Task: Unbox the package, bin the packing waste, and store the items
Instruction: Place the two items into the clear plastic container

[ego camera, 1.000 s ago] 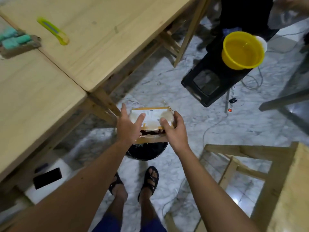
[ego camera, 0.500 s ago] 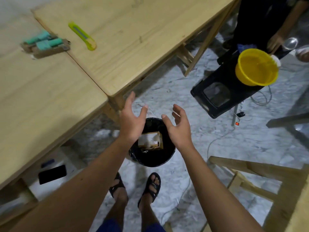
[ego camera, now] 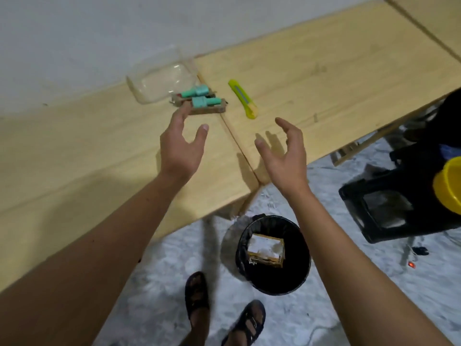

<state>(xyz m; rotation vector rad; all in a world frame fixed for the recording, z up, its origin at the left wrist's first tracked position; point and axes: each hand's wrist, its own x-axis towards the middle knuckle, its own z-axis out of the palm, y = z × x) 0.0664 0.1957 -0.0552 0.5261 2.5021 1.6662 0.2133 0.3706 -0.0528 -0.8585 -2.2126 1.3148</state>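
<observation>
The cardboard box [ego camera: 266,250] lay inside the black bin [ego camera: 273,255], which stood on the marble floor [ego camera: 174,258] just below the near corner of the wooden table [ego camera: 99,158]. Both hands were raised over the near part of the table and held nothing. The left hand [ego camera: 180,148] was spread wide, with the fingers straight and the thumb apart from them, and its fingertips [ego camera: 184,108] reached just before a small cardboard tray [ego camera: 207,109] on the table. In this tray lay two green items [ego camera: 204,97], one behind the other; what they are exactly, I cannot tell. The right hand [ego camera: 284,156] was also wide, its fingers loosely bent and not touching anything, and it hovered above the table edge, to the right of the seam between the two boards. A clear plastic container [ego camera: 159,82] stood on the table just behind the tray, near the wall [ego camera: 124,28]. A yellow-green cutter [ego camera: 242,98] lay on the table just to the right of the tray, apart from it. To the right of the table, on the floor, stood a black stool [ego camera: 384,211], and a yellow bowl [ego camera: 449,186] was on it at the picture edge. Below the table the person's two feet in dark sandals [ego camera: 197,295] stood on the floor, just beside the bin
</observation>
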